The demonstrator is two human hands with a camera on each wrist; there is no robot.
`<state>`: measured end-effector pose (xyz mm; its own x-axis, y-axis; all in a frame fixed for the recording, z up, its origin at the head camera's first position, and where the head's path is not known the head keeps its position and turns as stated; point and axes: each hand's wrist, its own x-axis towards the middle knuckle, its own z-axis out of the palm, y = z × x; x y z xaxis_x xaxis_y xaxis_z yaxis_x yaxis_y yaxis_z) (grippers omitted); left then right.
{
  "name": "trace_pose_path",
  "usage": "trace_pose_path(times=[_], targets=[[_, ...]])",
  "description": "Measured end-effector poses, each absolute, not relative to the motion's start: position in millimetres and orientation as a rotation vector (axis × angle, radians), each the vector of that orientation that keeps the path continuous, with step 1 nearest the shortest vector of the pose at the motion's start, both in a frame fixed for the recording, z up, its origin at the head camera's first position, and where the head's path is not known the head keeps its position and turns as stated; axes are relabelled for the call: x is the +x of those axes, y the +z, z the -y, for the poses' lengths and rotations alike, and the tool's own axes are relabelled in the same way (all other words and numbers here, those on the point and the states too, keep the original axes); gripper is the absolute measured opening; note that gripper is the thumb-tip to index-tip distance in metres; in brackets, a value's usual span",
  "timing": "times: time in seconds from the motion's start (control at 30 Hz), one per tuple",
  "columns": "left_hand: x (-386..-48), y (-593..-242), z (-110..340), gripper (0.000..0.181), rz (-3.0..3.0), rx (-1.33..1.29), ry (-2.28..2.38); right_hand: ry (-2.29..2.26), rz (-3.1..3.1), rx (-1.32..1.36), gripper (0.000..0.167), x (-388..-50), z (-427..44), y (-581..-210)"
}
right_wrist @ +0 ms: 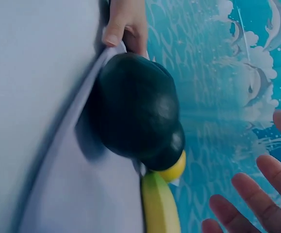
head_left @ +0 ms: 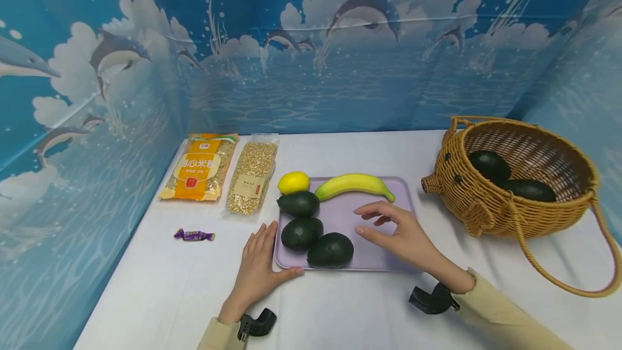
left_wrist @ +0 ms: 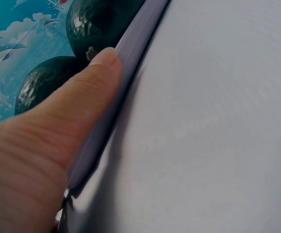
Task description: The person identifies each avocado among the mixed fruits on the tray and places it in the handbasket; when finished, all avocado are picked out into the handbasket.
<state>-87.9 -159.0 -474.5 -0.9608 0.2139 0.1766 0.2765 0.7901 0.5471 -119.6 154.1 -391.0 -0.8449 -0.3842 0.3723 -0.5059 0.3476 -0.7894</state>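
Observation:
My left hand (head_left: pixel 259 263) lies at the near left corner of a lilac tray (head_left: pixel 374 258), fingers straight beside its left side. In the left wrist view the thumb (left_wrist: pixel 89 87) touches the tray's rim. Above the right part of the tray hovers my right hand (head_left: pixel 400 234), fingers slightly bent and apart, holding nothing. Three dark green avocados (head_left: pixel 330 251) sit in the tray's left part. Along its far side lies a yellow-green banana (head_left: pixel 355 183), and a lemon (head_left: pixel 293 182) is at the far left corner.
To the right, a wicker pig-shaped basket (head_left: pixel 454 207) holds two avocados (head_left: pixel 529 190), its handle (head_left: pixel 563 285) hanging toward the front. At the left lie an orange-labelled food bag (head_left: pixel 196 169), a clear bag of grains (head_left: pixel 252 163) and a purple-wrapped candy (head_left: pixel 194 235). A dolphin-print curtain (head_left: pixel 340 85) stands behind.

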Motion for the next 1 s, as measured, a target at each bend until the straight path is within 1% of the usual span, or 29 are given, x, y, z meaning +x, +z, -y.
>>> trace_pose_path(times=[0.37,0.6,1.0], targets=[[-87.6,-473.8,158.9,0.115,2.900,-0.371,-0.913,1.598,2.527,1.025,0.046,-118.0,-131.0,-415.2],[-88.2,-473.8,158.1,0.115,2.891,-0.377,-0.902,1.599,2.606,1.036,0.057,-116.0,-122.2,-424.0],[-88.6,-473.6,158.7,0.116,2.933,-0.356,-0.903,1.603,2.686,1.011,0.065,-114.4,-115.0,-432.0]])
